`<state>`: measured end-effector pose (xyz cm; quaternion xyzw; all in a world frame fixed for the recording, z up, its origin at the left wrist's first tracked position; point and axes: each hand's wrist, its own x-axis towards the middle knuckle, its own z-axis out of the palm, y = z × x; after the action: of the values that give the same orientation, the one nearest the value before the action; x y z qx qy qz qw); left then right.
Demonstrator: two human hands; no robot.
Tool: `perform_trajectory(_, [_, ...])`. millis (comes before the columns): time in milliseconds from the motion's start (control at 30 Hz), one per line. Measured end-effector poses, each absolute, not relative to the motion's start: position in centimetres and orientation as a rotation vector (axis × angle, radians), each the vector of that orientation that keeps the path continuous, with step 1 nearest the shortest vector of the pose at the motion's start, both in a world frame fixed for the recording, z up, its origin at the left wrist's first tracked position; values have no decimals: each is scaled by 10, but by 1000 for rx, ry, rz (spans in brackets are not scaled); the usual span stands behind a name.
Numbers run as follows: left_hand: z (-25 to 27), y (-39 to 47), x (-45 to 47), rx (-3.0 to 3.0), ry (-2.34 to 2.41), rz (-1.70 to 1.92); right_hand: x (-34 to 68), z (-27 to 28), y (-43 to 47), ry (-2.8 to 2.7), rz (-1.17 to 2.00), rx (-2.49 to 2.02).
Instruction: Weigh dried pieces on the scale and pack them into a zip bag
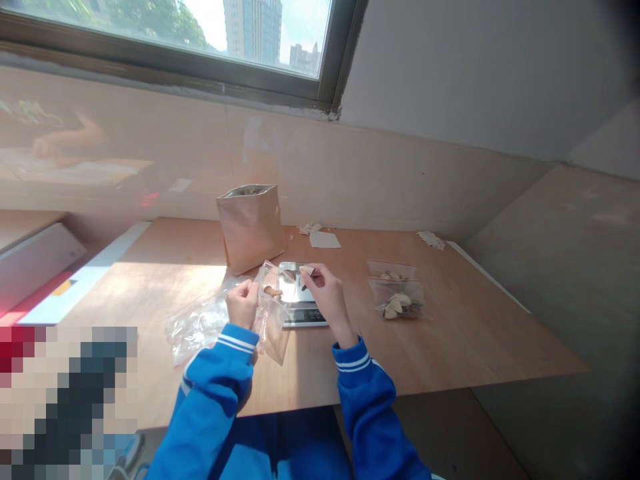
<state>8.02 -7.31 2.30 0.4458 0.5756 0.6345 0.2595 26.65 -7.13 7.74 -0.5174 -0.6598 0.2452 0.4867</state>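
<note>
My left hand [243,304] is closed on the edge of a clear plastic zip bag [275,327], which hangs beside it with a brown dried piece [273,291] near its mouth. Between the thumb and fingers of my right hand [325,290] is a pale, dark-edged dried slice [307,270]; its exact kind I cannot make out. That hand is over a digital kitchen scale [303,316], whose silver top it partly covers. More clear plastic bags [193,327] lie crumpled to the left of my left hand.
Behind my hands stands an open brown kraft pouch [253,230]. To the right lie two zip bags, the nearer bag [400,303] holding pale and dark slices. A white paper [325,240] and crumpled tissue [431,241] are toward the wall. The wooden table's [450,360] front edge is close.
</note>
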Motion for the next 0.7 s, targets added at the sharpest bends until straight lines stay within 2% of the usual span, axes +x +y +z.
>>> perform_trajectory(200, [24, -74, 79, 1216, 1550, 1705, 246, 110, -69, -1618, 613, -1177])
perform_trajectory(500, [26, -79, 83, 1274, 1398, 1654, 257, 40, -40, -2044, 232, -1284])
perform_trajectory(700, [25, -82, 82, 1302, 1393, 1684, 252, 26, -36, -2211, 110, -1357])
